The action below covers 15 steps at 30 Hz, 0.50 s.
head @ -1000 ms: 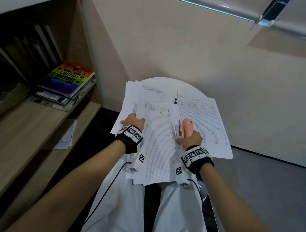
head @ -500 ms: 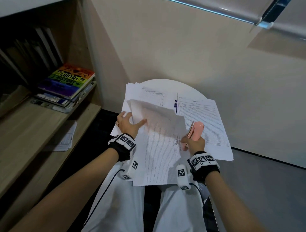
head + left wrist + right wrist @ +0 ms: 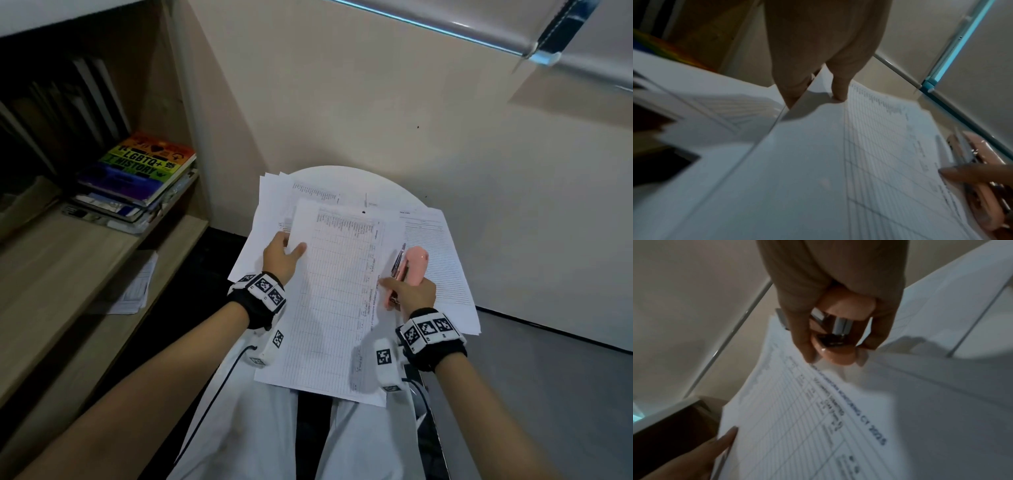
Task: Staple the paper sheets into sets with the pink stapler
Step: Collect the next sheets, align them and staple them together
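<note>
A set of printed table sheets [image 3: 335,291] hangs tilted over my lap and the near edge of the round white table [image 3: 342,173]. My left hand [image 3: 291,248] pinches its left edge, thumb [image 3: 838,91] on top and fingers underneath. My right hand [image 3: 394,291] grips the pink stapler [image 3: 412,265] beside the sheets' right edge, with one fingertip [image 3: 383,282] touching that edge. In the right wrist view the fingers wrap the pink stapler [image 3: 838,331] just above the sheets [image 3: 807,418]. Blur hides whether paper is between its jaws.
More loose sheets lie on the table at the right [image 3: 442,260] and at the back left [image 3: 270,205]. A wooden shelf on the left holds stacked books [image 3: 137,174] and a paper [image 3: 137,284] lower down. The wall stands close behind the table.
The sheets lay flat a second ago. A top page was flipped up, and now the set is level again, held off the table. The stapler has been picked up beside its right edge.
</note>
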Available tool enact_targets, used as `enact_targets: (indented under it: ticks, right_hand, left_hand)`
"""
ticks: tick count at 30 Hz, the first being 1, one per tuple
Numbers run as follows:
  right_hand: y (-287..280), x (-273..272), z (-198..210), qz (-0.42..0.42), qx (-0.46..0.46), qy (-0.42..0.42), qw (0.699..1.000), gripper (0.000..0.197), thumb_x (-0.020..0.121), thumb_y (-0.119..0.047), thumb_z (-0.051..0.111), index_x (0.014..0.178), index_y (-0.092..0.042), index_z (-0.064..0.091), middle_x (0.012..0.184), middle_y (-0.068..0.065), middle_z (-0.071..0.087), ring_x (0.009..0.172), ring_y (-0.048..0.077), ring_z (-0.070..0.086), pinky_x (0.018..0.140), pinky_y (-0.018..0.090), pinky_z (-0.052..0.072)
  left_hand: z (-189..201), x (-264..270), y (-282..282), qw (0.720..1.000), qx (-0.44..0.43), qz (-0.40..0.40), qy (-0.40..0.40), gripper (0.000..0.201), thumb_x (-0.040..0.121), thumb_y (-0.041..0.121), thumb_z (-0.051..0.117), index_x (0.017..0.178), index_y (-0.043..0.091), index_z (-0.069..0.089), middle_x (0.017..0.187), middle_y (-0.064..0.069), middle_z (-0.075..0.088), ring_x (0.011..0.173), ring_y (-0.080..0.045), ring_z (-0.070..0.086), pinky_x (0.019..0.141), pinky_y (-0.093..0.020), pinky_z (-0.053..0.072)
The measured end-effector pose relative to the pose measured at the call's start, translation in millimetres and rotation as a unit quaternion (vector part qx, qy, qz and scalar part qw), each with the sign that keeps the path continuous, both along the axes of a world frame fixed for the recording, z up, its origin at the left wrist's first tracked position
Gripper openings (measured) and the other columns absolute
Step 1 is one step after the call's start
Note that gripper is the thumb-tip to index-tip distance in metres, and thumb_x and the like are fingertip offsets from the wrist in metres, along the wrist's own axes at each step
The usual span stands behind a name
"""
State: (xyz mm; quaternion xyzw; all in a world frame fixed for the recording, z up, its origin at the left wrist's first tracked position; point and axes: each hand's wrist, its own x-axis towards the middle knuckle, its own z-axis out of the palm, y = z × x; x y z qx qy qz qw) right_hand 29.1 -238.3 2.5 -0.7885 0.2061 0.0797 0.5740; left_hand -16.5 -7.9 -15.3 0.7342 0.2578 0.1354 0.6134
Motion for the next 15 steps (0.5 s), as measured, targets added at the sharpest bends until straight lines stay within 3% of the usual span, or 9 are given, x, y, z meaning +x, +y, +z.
enact_targets:
  ticks: [2, 4, 6, 9, 11, 15]
  right_hand:
    - [0.3, 1.2, -4.0, -0.025, -0.03, 0.009, 0.999, 0.03, 0.063, -0.005, 0.082, 0.082, 0.0, 0.059, 0.075, 0.017, 0.062, 0.053, 0.025, 0.056, 0.05, 0.03, 0.049]
    - [-0.7, 2.5, -7.6, -0.02, -0.055, 0.018, 0.998, 0.032, 0.064, -0.006, 0.081, 0.087, 0.001, 0.06, 0.08, 0.018, 0.063, 0.057, 0.025, 0.057, 0.049, 0.028, 0.047]
    - [-1.3, 1.7, -9.6, -0.004, -0.069, 0.03, 0.997, 0.033, 0.065, -0.005, 0.081, 0.09, 0.003, 0.061, 0.081, 0.019, 0.063, 0.055, 0.024, 0.057, 0.046, 0.025, 0.044]
    - [-0.7, -1.3, -12.1, 0.015, -0.088, 0.052, 0.995, 0.031, 0.068, -0.003, 0.079, 0.092, 0.004, 0.06, 0.081, 0.018, 0.063, 0.051, 0.021, 0.054, 0.044, 0.023, 0.041]
    - [1.8, -2.9, -12.2, 0.029, -0.102, 0.054, 0.993, 0.029, 0.07, -0.001, 0.077, 0.094, 0.005, 0.061, 0.082, 0.017, 0.061, 0.053, 0.021, 0.054, 0.043, 0.022, 0.038]
    - [4.7, -2.9, -13.4, 0.059, -0.138, 0.055, 0.987, 0.034, 0.072, -0.003, 0.076, 0.101, 0.008, 0.062, 0.089, 0.019, 0.063, 0.072, 0.025, 0.058, 0.043, 0.02, 0.035]
  left_hand:
    - [-7.5, 1.0, -2.9, 0.998, 0.031, 0.05, 0.035, 0.031, 0.09, 0.007, 0.059, 0.117, -0.004, 0.049, 0.111, -0.011, 0.052, 0.096, -0.022, 0.05, 0.096, -0.036, 0.045]
    - [-12.6, 2.5, -2.7, 0.986, 0.091, 0.094, 0.105, 0.047, 0.086, 0.008, 0.063, 0.125, -0.005, 0.041, 0.126, -0.017, 0.043, 0.112, -0.031, 0.045, 0.104, -0.04, 0.037]
    - [-12.7, 2.8, -2.4, 0.969, 0.146, 0.082, 0.182, 0.067, 0.082, 0.018, 0.07, 0.133, -0.006, 0.032, 0.138, -0.021, 0.031, 0.127, -0.036, 0.031, 0.109, -0.038, 0.029]
    - [-11.0, 8.2, -1.9, 0.958, 0.18, 0.038, 0.218, 0.082, 0.08, 0.025, 0.073, 0.139, -0.004, 0.025, 0.143, -0.02, 0.025, 0.133, -0.036, 0.024, 0.111, -0.037, 0.024]
    - [-9.4, 16.7, 1.0, 0.954, 0.19, 0.031, 0.23, 0.076, 0.083, 0.024, 0.069, 0.141, 0.001, 0.025, 0.147, -0.015, 0.024, 0.136, -0.034, 0.023, 0.109, -0.042, 0.026]
    - [-6.6, 38.5, 26.8, 0.937, 0.268, 0.002, 0.224, 0.048, 0.093, 0.012, 0.052, 0.138, 0.009, 0.035, 0.147, -0.009, 0.028, 0.134, -0.032, 0.027, 0.103, -0.046, 0.032]
